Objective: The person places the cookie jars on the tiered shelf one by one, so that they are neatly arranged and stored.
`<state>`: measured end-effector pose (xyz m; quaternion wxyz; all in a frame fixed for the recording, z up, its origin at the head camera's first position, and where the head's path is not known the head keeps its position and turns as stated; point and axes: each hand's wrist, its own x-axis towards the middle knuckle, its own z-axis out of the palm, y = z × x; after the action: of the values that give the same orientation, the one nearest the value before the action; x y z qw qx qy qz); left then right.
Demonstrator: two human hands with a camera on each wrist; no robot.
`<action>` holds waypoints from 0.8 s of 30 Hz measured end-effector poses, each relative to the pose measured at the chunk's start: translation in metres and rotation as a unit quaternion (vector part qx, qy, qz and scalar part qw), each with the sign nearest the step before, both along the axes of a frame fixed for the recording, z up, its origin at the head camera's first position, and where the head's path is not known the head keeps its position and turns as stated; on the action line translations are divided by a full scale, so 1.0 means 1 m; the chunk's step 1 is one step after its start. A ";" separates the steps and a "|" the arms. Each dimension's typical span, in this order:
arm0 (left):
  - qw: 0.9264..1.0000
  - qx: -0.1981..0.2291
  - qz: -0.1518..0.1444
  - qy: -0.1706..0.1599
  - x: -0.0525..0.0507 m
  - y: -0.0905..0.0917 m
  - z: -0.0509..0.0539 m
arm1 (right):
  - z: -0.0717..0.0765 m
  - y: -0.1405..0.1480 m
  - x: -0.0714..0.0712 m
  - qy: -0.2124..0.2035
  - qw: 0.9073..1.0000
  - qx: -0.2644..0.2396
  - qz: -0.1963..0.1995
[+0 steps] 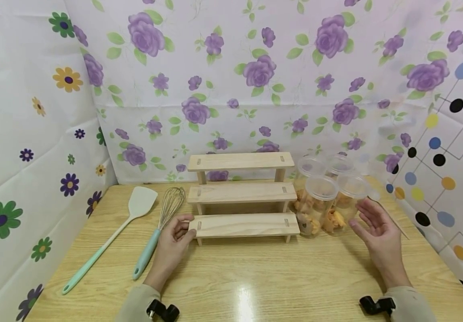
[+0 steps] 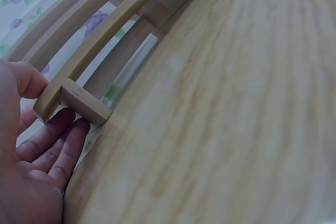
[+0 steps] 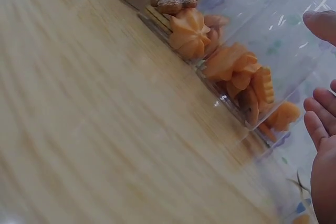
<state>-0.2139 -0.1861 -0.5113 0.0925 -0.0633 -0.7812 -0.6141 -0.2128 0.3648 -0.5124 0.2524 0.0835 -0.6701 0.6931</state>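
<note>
A three-tier wooden display stand (image 1: 247,226) stands upright mid-table. My left hand (image 1: 174,241) holds the left end of its lowest board (image 2: 86,56) between thumb and fingers, some fingertips below the board by the leg. To the right of the stand several clear lidded jars (image 1: 321,190) are grouped, with cookies (image 3: 231,66) lying at their bottoms. Beside the front right jar (image 1: 352,190) my right hand (image 1: 380,237) is held with fingers spread and nothing in it. A gap shows between that hand and the jar in the right wrist view.
On the left lie a white spatula (image 1: 141,203) with a mint handle and a wire whisk (image 1: 149,250) with a blue-green handle. The whisk is close to my left forearm. Patterned cloths (image 1: 235,67) rise behind and on both sides of the wooden table (image 1: 296,277).
</note>
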 end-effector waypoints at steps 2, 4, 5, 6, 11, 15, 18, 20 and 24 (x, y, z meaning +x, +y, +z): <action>1.000 0.001 0.000 -0.001 0.000 0.000 0.000 | -0.001 0.000 -0.001 0.003 1.000 0.007 0.007; 1.000 0.002 -0.001 0.000 0.000 0.000 0.000 | -0.003 0.000 -0.001 0.007 1.000 0.012 0.016; 1.000 0.004 -0.002 -0.001 0.000 -0.001 0.000 | -0.004 -0.001 -0.001 0.008 1.000 0.012 0.020; 1.000 0.006 -0.003 -0.001 0.001 -0.001 0.000 | -0.005 -0.001 -0.002 0.011 1.000 0.012 0.022; 1.000 0.015 -0.011 -0.003 0.001 -0.001 0.002 | -0.009 -0.004 -0.003 0.010 0.999 0.015 0.027; 1.000 0.016 -0.014 0.000 0.000 -0.002 0.001 | -0.009 -0.008 -0.005 -0.006 0.999 0.043 0.018; 1.000 0.016 -0.019 0.004 -0.001 -0.002 -0.001 | -0.009 -0.010 -0.007 -0.021 0.997 0.073 0.004; 1.000 0.017 -0.023 0.004 -0.002 -0.003 -0.002 | -0.009 -0.011 -0.008 -0.030 0.995 0.096 -0.009; 0.999 0.018 -0.028 0.006 -0.002 -0.003 -0.003 | -0.010 -0.012 -0.010 -0.040 0.991 0.128 -0.028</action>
<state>-0.2157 -0.1888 -0.5140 0.0809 -0.0873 -0.7674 -0.6301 -0.2227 0.3530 -0.5228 0.2316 0.0684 -0.7652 0.5968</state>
